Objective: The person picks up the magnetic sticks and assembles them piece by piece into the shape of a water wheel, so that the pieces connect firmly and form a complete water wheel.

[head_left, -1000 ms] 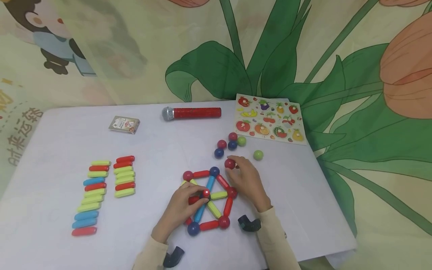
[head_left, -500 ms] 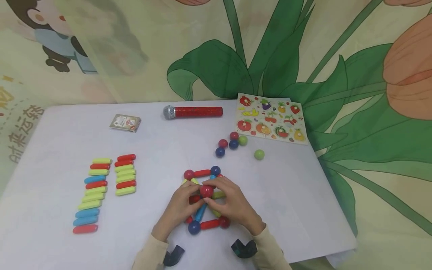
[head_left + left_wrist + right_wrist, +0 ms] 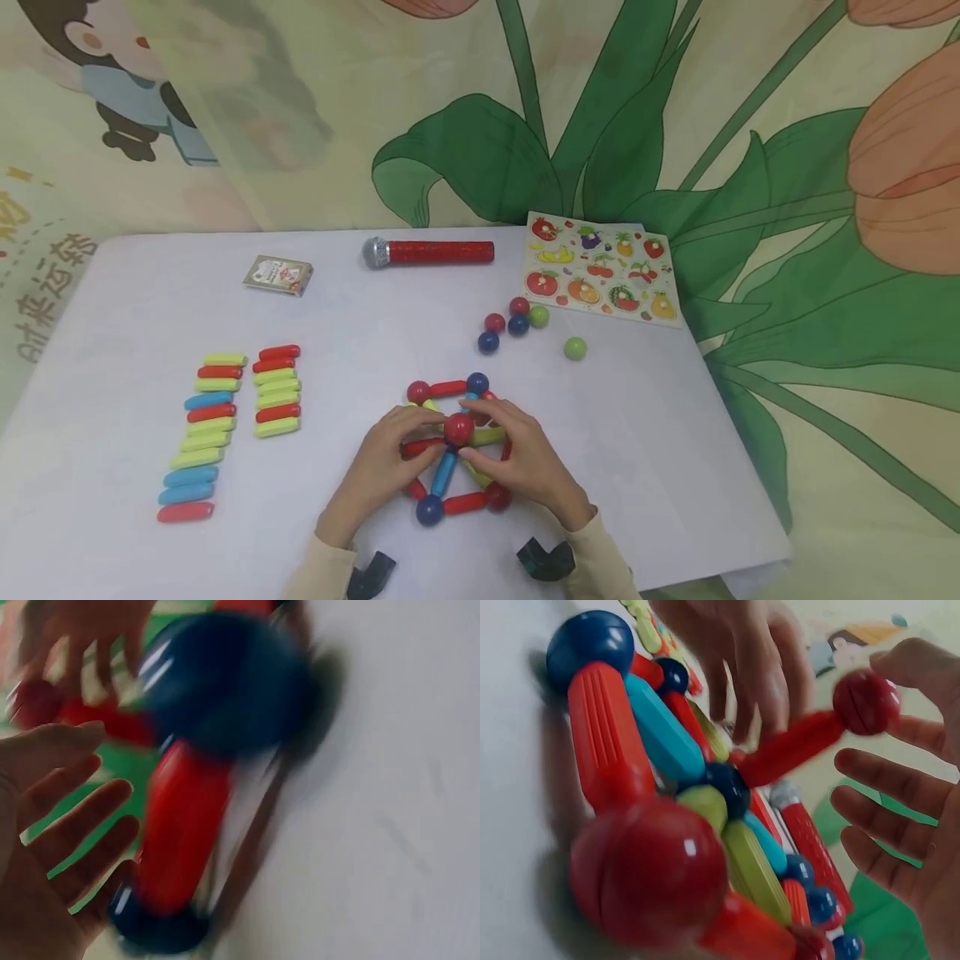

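A flat wheel of colored sticks and balls lies on the table; one rim ball is blue (image 3: 430,510). From its blue center ball (image 3: 724,787) a red stick (image 3: 791,748) stands up, topped by a red ball (image 3: 459,429). My right hand (image 3: 528,450) has thumb and forefinger on either side of the top ball, touching or just off it, the other fingers spread in the right wrist view. My left hand (image 3: 382,458) hovers left of the stick, its fingers loose and holding nothing. Both hands cover parts of the wheel, and the left wrist view is blurred.
Two columns of loose sticks (image 3: 201,457) lie at left. Several loose balls (image 3: 518,325) are beyond the wheel, near a fruit picture board (image 3: 600,267). A red microphone (image 3: 441,252) and a small card box (image 3: 277,275) lie at the back.
My right hand has brought the red ball from the wheel's upper right onto the top of the upright stick, then loosened around it. My left hand has let go of the stick and drawn slightly left.
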Motion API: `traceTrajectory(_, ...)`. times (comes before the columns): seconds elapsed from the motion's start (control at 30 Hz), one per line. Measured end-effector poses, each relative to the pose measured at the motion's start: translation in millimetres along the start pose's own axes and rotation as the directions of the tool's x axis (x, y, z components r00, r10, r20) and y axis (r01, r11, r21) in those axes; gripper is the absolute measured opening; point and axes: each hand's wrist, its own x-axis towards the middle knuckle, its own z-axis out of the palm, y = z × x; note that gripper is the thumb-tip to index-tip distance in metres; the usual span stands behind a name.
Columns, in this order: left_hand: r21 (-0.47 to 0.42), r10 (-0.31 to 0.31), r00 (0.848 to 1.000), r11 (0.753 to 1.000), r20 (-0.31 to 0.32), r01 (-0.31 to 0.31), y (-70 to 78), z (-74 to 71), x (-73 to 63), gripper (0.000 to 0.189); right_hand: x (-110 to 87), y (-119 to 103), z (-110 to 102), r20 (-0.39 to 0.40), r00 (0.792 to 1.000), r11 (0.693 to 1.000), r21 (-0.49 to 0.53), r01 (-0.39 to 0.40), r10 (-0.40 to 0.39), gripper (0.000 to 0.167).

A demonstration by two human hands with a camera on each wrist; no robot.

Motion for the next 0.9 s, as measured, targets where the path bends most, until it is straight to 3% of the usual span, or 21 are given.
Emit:
traceTrajectory(0.07,0.013,-0.040,0.997,0.999,-0.072,0.041,-9.8,-19.5,-8.4,0.041,-4.0,3,-3,-0.027,0.999,0.999,0.001,-0.032,0.032,0.055)
traceTrajectory(0.13,0.063,-0.096,0.980,0.992,-0.174,0.108,-23.8,-41.9,-19.1,0.038,-8.7,9,-6,-0.067,0.995,0.997,-0.005,-0.071,0.071,0.053)
traceTrajectory(0.23,0.125,-0.199,0.923,0.960,-0.328,0.251,-46.0,-73.6,-36.8,0.034,-15.4,20,-10,-0.128,0.986,0.993,-0.035,-0.110,0.105,0.049)
traceTrajectory(0.3,0.147,-0.281,0.882,0.922,-0.379,0.357,-57.2,-89.7,-48.7,0.033,-18.6,26,-12,-0.158,0.979,0.990,-0.045,-0.136,0.127,0.045)
traceTrajectory(0.4,0.139,-0.431,0.832,0.854,-0.350,0.501,-66.5,-104.2,-62.0,0.036,-21.0,32,-12,-0.177,0.974,0.988,-0.044,-0.151,0.141,0.042)
traceTrajectory(0.53,0.154,-0.561,0.789,0.781,-0.251,0.605,-71.5,-108.3,-70.2,0.042,-20.5,35,-11,-0.187,0.971,0.987,-0.030,-0.159,0.150,0.039)
traceTrajectory(0.73,0.180,-0.585,0.778,0.760,-0.228,0.624,-71.0,-104.5,-66.1,0.042,-18.9,35,-11,-0.203,0.965,0.984,-0.031,-0.174,0.164,0.036)
traceTrajectory(0.9,0.185,-0.556,0.800,0.781,-0.226,0.596,-70.1,-100.4,-61.8,0.041,-19.6,37,-11,-0.223,0.960,0.982,-0.038,-0.185,0.172,0.033)
